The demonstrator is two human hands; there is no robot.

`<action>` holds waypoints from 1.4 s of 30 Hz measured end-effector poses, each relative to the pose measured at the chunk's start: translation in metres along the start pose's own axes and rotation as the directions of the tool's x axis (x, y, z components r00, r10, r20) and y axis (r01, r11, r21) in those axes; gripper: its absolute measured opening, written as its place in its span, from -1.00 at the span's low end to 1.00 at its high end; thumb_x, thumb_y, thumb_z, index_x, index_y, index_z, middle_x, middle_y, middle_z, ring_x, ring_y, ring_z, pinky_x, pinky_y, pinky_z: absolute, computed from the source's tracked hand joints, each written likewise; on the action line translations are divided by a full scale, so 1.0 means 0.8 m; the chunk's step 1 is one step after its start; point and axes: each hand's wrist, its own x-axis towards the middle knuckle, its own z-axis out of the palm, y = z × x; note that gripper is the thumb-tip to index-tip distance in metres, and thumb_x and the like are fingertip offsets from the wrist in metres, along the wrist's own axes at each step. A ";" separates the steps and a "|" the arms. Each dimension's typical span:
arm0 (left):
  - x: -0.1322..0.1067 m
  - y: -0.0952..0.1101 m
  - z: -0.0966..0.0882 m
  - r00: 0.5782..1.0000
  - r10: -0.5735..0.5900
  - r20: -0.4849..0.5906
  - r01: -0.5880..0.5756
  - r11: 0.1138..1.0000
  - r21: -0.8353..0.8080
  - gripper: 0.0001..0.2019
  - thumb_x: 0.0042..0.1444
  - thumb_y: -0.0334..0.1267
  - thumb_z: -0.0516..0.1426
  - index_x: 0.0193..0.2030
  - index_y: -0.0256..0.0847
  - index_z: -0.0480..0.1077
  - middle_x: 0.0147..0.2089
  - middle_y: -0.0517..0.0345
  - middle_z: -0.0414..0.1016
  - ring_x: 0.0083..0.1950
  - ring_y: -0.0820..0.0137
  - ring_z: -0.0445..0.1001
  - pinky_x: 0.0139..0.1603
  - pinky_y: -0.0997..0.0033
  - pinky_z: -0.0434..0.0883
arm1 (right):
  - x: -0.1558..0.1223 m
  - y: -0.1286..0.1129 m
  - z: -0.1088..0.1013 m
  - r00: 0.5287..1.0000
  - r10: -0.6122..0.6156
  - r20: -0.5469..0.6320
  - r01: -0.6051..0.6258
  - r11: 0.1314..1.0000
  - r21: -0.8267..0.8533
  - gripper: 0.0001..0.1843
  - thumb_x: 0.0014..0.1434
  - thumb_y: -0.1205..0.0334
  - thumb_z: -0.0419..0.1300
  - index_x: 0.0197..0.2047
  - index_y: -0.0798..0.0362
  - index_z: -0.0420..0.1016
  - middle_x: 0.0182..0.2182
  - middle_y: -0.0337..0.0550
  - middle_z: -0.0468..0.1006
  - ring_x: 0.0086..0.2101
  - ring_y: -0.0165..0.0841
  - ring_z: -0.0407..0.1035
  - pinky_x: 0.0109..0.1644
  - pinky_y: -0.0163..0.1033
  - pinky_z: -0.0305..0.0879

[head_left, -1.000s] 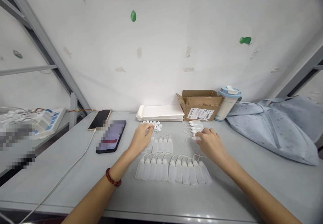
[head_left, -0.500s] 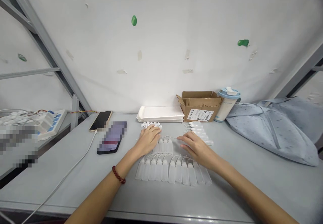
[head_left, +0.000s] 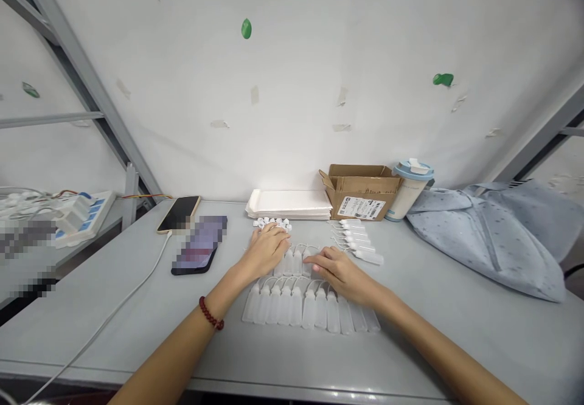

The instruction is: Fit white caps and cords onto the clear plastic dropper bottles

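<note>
My left hand (head_left: 267, 250) lies palm down with its fingers stretched out, over the left end of a short middle row of translucent plastic bottles (head_left: 288, 263) with thin white cords or tubes at their tops. Its fingertips are close to a cluster of small white caps (head_left: 276, 222). My right hand (head_left: 344, 274) has its index finger extended and the others curled, the fingertip touching the right end of that middle row. Whether it pinches anything is hard to see. Nearer me, a longer front row of similar bottles (head_left: 296, 309) lies side by side, partly under my right wrist.
More bottles (head_left: 358, 238) lie stacked at the back right. Behind stand white flat packets (head_left: 292, 201), an open cardboard box (head_left: 365, 192) and a lidded cup (head_left: 406, 195). Two phones (head_left: 180, 213) lie left, one with a cable. A blue-grey cloth bag (head_left: 483, 241) lies right.
My right hand has moved left and its index finger now meets the end of the middle row. My left hand stays over the row. The camera view has shifted slightly.
</note>
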 end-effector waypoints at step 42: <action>-0.011 0.045 -0.016 0.982 -0.066 0.175 0.184 0.496 -0.848 -0.81 0.00 -0.22 0.18 -0.34 -0.26 0.26 -0.39 0.19 0.41 -0.28 0.41 0.44 -0.17 0.35 0.36 | -0.012 -0.008 -0.002 0.938 -0.214 -0.275 0.183 0.974 -0.133 -0.85 0.21 0.38 -0.04 -0.19 0.05 0.31 -0.37 -0.12 0.38 -0.35 -0.34 0.26 -0.29 -0.26 0.22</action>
